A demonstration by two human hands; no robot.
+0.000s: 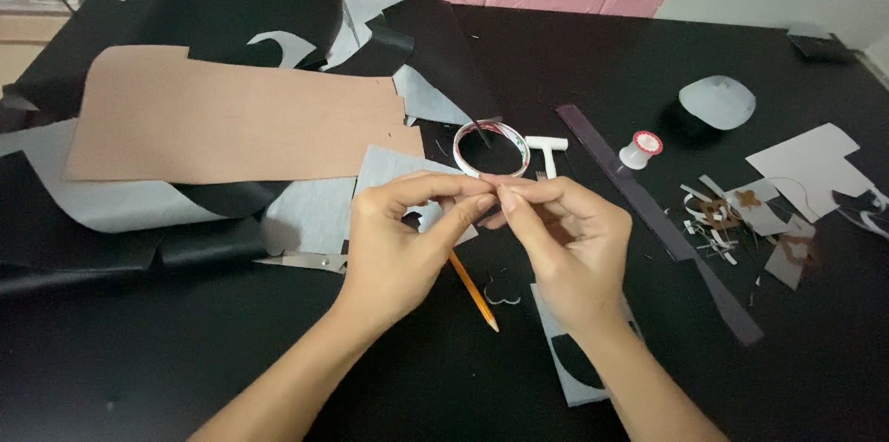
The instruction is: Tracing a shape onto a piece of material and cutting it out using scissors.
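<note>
- Left hand [394, 243]: raised above the black table top [167, 359], thumb and forefinger pinched closed on a thin strip end that leads to the white ring-shaped roll of narrow tape [491, 148].
- Right hand [565, 234]: directly beside the left, fingertips meeting it; thumb and forefinger closed on the same strip end. The item pinched is too small to identify further.
- Tape roll: upright, just beyond the fingertips of both hands, at the table centre.
- Orange pencil [474, 291]: flat on the table under the hands, tip pointing toward the camera.
- Metal scissors [306, 261]: left of the left wrist, partly under grey sheet material.
- White T-shaped tool [548, 151]: just right of the tape roll.
- Small white thread spool with a red end [641, 149]: right of the tool, beside a long dark strip [662, 229].
- Large tan leather-like sheet [231, 118]: rear left, resting on black and grey sheets.
- Cut scraps [732, 211]: right side, well apart from both hands.
</note>
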